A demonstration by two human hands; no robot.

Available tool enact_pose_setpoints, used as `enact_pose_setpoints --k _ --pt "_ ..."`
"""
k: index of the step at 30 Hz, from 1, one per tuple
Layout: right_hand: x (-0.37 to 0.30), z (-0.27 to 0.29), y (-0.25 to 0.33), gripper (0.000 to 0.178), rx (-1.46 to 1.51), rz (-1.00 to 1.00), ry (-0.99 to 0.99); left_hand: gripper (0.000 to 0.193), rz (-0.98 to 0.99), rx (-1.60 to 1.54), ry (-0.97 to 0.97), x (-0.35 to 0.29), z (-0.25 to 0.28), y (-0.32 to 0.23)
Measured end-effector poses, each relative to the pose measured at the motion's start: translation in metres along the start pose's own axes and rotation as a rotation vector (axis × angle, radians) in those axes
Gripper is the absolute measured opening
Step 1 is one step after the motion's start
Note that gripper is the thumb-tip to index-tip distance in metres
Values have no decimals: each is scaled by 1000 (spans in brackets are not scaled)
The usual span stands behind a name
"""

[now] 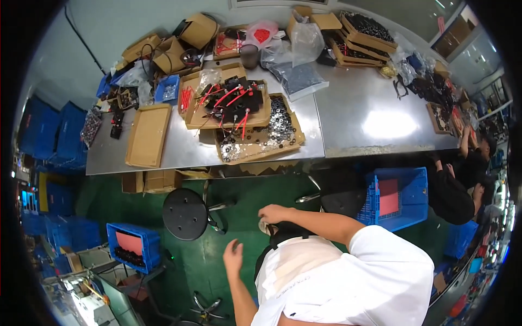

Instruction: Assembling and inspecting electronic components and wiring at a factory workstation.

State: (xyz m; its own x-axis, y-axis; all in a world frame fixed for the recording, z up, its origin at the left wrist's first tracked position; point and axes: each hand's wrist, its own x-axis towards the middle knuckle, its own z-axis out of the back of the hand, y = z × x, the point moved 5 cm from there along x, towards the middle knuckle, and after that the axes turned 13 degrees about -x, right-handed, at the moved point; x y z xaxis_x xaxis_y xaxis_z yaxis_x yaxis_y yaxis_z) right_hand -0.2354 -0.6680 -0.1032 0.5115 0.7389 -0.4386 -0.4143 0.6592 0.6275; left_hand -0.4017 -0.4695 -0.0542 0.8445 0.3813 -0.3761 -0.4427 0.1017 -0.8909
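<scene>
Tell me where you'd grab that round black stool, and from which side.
On the stool, probably the near rim, with the left hand coming from above, on the person's side. The broad, round top faces up and nothing covers that rim. The metal legs spread low on the right, so they look more awkward to hold.

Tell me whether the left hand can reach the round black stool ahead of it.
Probably yes: the left hand looks empty, and only green floor shows between it and the round black stool, though a step may be needed.
</scene>
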Motion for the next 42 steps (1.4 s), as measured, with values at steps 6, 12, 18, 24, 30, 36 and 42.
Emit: enact_pose_setpoints --k 6,12,18,24,30,36,42 --pt "45 14 15 33 43 -109 -8 32 170 -130 -206 34 114 37" --pt "38 40 -37 31 16 -300 107 30 213 -164 -50 92 106 25" --pt "-16 118 -79 23 60 -387 -62 31 357 -211 120 158 47 49" --pt "-73 195 -127 17 619 -630 -703 12 665 -250 157 192 83 146" --pt "-92 271 -214 20 665 -725 -865 11 761 -112 -21 199 124 92" --pt "-71 431 -363 24 342 -720 -1079 6 629 -321 -279 197 99 29" --pt "-91 585 -500 24 -128 -903 -1528 16 655 -245 -109 150 18 17"
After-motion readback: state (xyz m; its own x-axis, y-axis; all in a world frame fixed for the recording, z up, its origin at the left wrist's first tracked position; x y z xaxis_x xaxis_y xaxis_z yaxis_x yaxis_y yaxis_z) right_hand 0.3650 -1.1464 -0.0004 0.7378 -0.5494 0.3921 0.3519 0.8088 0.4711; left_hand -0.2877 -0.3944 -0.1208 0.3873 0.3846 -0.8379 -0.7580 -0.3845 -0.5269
